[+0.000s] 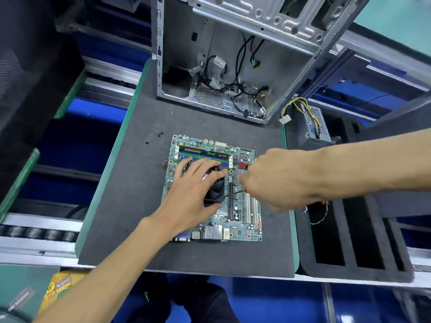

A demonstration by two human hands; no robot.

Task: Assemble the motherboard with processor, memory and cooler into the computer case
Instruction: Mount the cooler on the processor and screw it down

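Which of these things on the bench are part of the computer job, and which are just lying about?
Part of the job:
motherboard
cooler fan under the left hand
memory stick
computer case
screwdriver in the right hand
loose screws

Lying about:
power supply
foam tray

One motherboard [235, 220] with one cooler [215, 190], one open computer case [224, 54] at twelve o'clock, three small black screws [159, 134], one power supply [314, 127] at two o'clock, two hands [193, 190].

green motherboard [235, 220] lies flat on the mat, black cooler [215, 183] seemingly seated; open case [233, 66] behind.
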